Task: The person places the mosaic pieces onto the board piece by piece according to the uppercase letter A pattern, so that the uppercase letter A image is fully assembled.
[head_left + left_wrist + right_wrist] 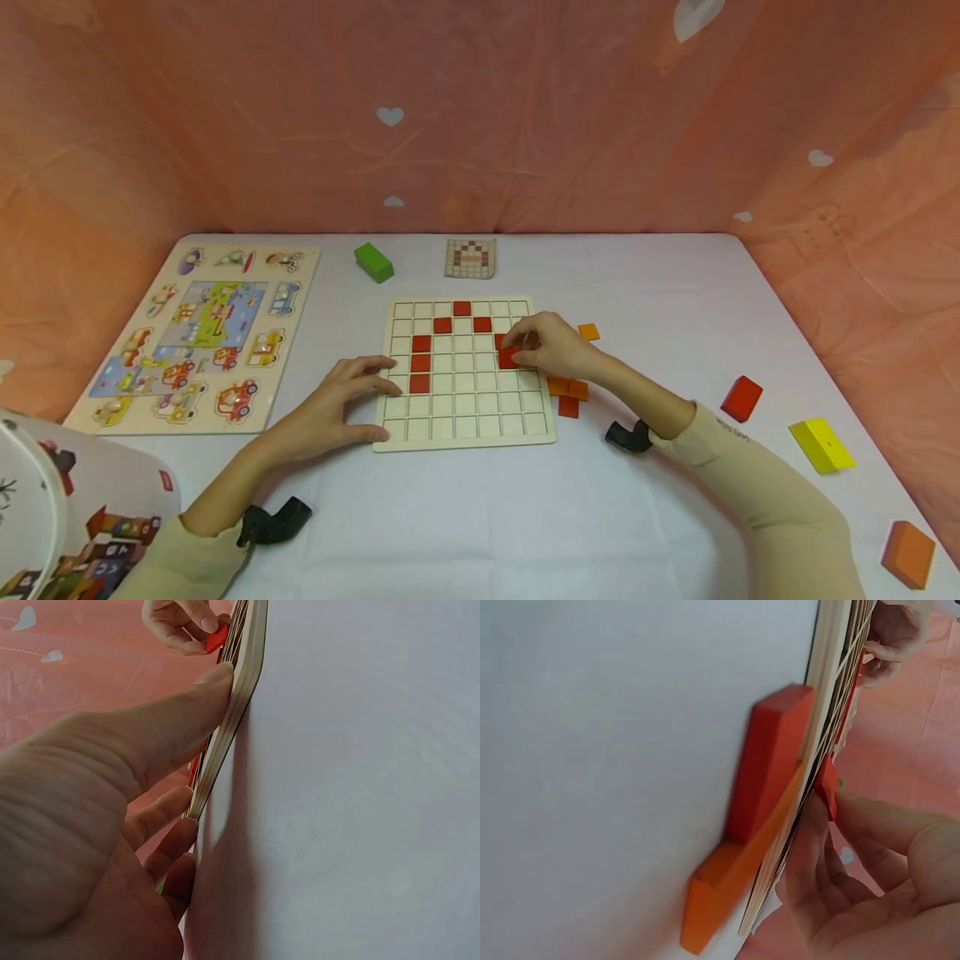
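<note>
While a hand attends each side of it in the head view, the grid board: flat on the white tablecloth, with placed red tiles in its left, far and right parts.
Left hand: unclenched, thumb and fingers spread along the board's left edge, gripping no tile.
Right hand: pinching a red tile between thumb and finger over the right part of the grid.
Key relation: the red tile lies at the right hand's fingertips, on that hand's left, just near of a placed one; its square face shows no long axis; the right hand is nearer to it, the left well apart.
Loose tiles: orange and red, by the board's right edge.
Picture card: far of the board, apart from it.
Left wrist view, board edge: thumb and fingertips meet the rim.
Right wrist view, pinched tile: tilted at the grid; whether seated in a cell, cannot be told.
</note>
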`<state>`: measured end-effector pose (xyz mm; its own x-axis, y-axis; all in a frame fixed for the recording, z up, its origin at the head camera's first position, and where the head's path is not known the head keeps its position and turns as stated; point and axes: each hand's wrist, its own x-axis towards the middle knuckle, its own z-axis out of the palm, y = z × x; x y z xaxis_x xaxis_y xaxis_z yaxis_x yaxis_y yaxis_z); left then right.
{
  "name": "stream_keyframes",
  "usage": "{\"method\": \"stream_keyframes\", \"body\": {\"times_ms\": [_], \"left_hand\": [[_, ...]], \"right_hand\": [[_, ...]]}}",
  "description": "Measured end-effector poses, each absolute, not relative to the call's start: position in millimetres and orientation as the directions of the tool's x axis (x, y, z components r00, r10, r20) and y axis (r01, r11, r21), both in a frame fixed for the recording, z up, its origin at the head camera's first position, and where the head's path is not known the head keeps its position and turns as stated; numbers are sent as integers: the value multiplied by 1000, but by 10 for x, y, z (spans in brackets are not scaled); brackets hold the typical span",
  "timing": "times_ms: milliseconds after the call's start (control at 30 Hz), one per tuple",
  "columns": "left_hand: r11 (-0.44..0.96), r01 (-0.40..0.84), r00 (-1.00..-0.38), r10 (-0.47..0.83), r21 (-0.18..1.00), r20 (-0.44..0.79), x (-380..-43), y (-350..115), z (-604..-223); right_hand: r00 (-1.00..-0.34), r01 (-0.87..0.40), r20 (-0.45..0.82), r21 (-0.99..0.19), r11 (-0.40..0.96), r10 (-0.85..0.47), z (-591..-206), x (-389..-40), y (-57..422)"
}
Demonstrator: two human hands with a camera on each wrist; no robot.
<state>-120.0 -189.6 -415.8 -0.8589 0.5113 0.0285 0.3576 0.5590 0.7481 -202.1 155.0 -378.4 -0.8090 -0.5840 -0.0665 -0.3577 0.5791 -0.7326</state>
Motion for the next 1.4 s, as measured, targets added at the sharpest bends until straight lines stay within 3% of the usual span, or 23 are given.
{"method": "stream_keyframes", "body": {"times_ms": [400, 500, 600, 667, 933, 1233, 1400], "left_hand": [[567, 361, -860, 510, 740, 28, -1206, -1901, -4178], [568, 357, -860, 510, 741, 24, -1205, -1900, -4181], [572, 354, -861, 508, 740, 20, -1205, -1898, -4182], [574, 354, -862, 507, 738, 19, -1204, -1899, -4180], [563, 357, -863, 505, 746, 32, -1198, -1904, -4184], [560, 350, -863, 504, 751, 26, -1196, -1887, -4171], [559, 358, -861, 508, 748, 32, -1198, -1894, -4168]], "right_hand": [[-791, -462, 13, -669, 582, -612, -3756, -1846, 1682], [-754, -561, 10, -528, 637, -657, -3732, -1731, 1745], [-706, -641, -75, -357, 680, -705, -3710, -1591, 1805], [-684, -655, -149, -305, 691, -714, -3714, -1514, 1829], [-676, -619, -224, -344, 706, -702, -3778, -1428, 1816], [-753, -523, -45, -565, 638, -657, -3752, -1501, 2085], [-750, -495, -57, -613, 616, -659, -3785, -1493, 2241]]}}
